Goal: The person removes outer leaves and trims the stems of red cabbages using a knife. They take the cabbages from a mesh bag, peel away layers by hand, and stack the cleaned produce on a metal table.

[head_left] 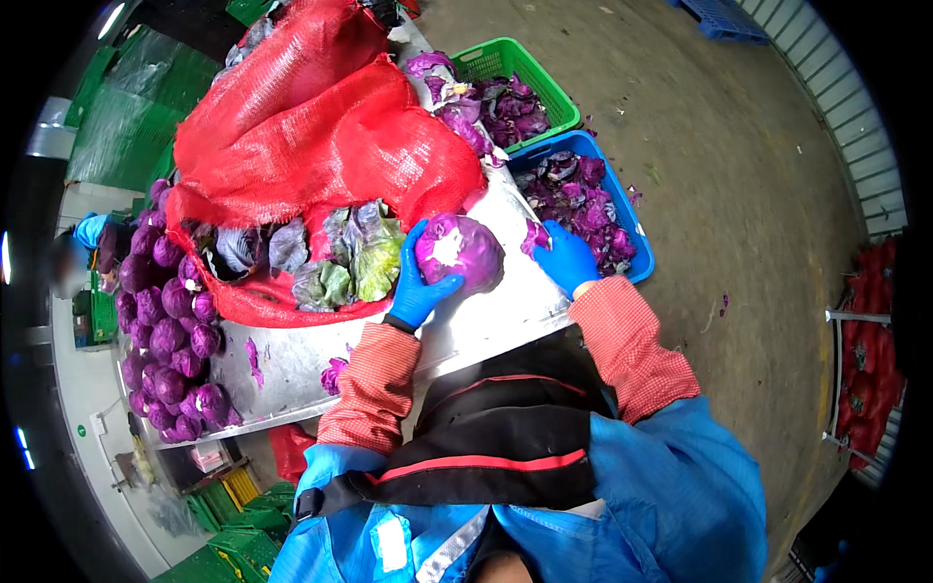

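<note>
A trimmed red cabbage point(476, 255), glossy purple with a pale patch, rests on the metal table in front of me. My left hand point(416, 289), in a blue glove, grips its left side, with the thumb along the near side. To the right, my right hand point(567, 258), also gloved in blue, is closed on a torn purple cabbage leaf point(534, 237) at the table's edge, apart from the cabbage. Left of my left hand lies a red mesh sack point(340, 155), its mouth showing dark heads and loose green-purple leaves point(374, 255).
Several peeled red cabbages point(167, 338) are piled at the table's left end. Beyond the right edge stand a blue crate point(645, 260) and a green crate point(554, 92), both holding leaf scraps. Another person point(73, 257) is at far left. Filled red sacks point(865, 340) stand at far right.
</note>
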`<state>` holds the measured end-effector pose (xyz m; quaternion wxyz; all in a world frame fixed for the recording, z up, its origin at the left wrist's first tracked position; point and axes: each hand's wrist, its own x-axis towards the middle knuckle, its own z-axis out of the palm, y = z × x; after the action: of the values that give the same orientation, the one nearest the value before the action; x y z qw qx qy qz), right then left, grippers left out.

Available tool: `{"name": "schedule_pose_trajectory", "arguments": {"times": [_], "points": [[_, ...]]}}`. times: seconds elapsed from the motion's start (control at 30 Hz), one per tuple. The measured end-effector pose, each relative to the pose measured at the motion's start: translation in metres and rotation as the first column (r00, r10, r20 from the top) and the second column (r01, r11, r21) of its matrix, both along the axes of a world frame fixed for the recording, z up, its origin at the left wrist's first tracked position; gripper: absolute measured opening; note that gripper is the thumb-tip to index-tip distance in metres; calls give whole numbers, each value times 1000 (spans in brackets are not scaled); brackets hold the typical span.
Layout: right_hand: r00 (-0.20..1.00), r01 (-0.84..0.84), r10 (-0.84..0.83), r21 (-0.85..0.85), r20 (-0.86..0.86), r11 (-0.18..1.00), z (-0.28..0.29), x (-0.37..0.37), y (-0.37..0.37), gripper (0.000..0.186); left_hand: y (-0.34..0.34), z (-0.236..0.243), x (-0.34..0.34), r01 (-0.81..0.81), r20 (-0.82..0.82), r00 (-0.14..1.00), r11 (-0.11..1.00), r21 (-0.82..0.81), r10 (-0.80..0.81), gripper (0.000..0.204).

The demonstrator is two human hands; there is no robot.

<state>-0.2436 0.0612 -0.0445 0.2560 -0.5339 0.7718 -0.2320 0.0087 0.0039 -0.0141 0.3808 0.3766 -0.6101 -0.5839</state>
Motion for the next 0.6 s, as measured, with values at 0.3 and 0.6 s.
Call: {"name": "schedule_pose_trajectory", "arguments": {"times": [0.3,0.6], "points": [[877,-471,481,-177,11,864,90,25,-40,58,1,37,0,39,148,988,999,3,-39,101],[793,-585,493,-221,-357,781,122,27,-42,49,-3,43,-21,96,431,901,945,-314,52,100]]}}
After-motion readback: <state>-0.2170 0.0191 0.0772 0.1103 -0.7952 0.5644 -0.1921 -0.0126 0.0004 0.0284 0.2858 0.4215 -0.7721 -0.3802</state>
